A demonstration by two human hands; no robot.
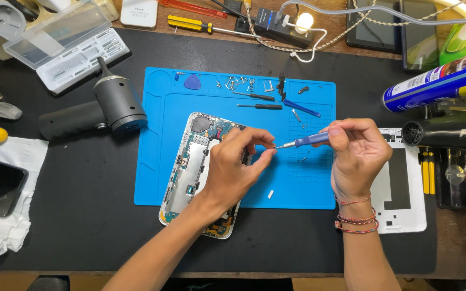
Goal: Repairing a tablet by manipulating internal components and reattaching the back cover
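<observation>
The right hand (357, 156) pinches a slim blue-handled precision screwdriver (304, 141), its long axis running leftward. The left hand (233, 170) pinches fingertips at its metal tip, directly above the opened white tablet with exposed circuit board (190, 167).

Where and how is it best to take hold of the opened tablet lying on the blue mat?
Probably by the long white side edges of the tablet, coming from above with fingers on both rims. Its back is off and the circuit boards lie exposed, so the middle is best avoided. The left hand rests over its right part.
</observation>
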